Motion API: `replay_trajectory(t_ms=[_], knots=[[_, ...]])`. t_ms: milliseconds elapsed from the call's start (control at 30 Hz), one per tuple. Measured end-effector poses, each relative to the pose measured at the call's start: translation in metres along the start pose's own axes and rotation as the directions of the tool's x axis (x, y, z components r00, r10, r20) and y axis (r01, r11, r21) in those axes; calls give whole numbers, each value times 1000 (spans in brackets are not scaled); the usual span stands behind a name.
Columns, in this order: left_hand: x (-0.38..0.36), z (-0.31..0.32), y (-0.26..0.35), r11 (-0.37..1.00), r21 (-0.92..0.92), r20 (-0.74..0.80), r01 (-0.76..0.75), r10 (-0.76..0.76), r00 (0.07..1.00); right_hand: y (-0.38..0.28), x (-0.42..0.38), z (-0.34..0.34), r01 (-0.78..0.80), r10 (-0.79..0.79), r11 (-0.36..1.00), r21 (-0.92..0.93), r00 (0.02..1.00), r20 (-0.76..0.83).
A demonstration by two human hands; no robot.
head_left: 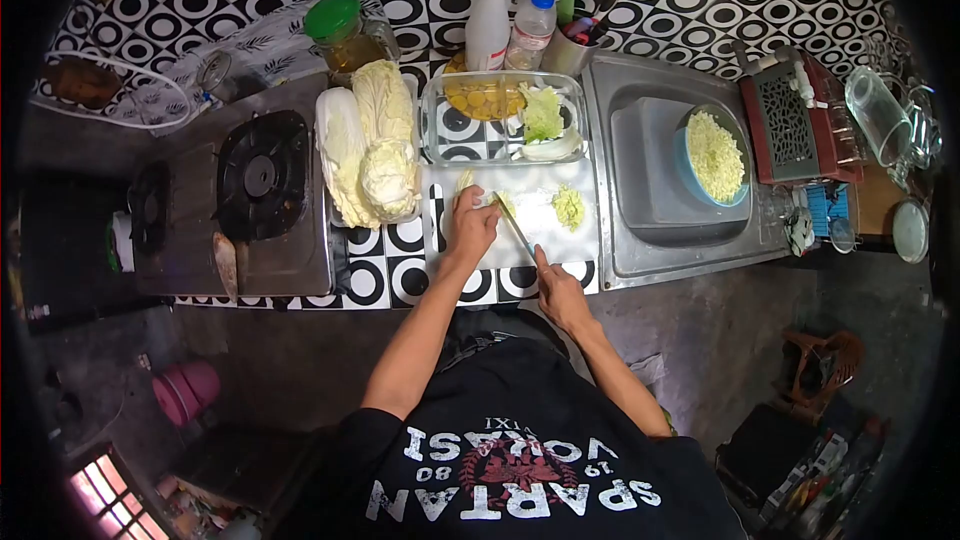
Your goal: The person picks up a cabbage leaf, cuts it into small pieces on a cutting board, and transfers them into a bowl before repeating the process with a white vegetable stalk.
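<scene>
My right hand (562, 292) is wrapped round the handle of a kitchen knife (517, 224), its blade slanting up and left over a white cutting board (560, 248). At the blade's left side, my left hand (472, 224) presses a pale piece of napa cabbage (466, 180) to the board with bent fingers, which partly hide it. To the right of the knife lies a small heap of chopped cabbage (569, 207). Behind the board, a clear glass dish (432, 145) contains a green leaf (541, 115) and a white stalk piece (550, 148).
Whole napa cabbages (380, 135) fill a tray on the left, beside a gas stove (285, 265). On the right, a bowl (689, 168) of chopped cabbage stands over the steel sink (620, 258). A white bottle (487, 25), a blue-capped bottle (530, 32) and a green-lidded jar (345, 50) line the back.
</scene>
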State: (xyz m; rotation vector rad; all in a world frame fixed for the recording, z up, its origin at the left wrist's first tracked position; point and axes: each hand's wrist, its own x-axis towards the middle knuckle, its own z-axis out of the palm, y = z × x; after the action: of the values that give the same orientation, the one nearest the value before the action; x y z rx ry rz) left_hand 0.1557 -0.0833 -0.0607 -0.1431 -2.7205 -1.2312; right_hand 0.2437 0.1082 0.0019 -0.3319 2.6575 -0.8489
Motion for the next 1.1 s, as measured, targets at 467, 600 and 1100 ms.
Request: replay_trajectory(t_ms=[467, 600, 1100], knots=[[1, 3, 2, 1000, -11, -37, 22, -23, 999, 9, 1, 9, -4, 4, 1000, 0, 1000, -8], [1, 3, 2, 1000, -19, -24, 8, -9, 1000, 6, 14, 12, -45, 45, 999, -10, 999, 12], [-2, -7, 11, 993, 78, 26, -89, 87, 996, -12, 21, 17, -48, 46, 999, -9, 988, -150]])
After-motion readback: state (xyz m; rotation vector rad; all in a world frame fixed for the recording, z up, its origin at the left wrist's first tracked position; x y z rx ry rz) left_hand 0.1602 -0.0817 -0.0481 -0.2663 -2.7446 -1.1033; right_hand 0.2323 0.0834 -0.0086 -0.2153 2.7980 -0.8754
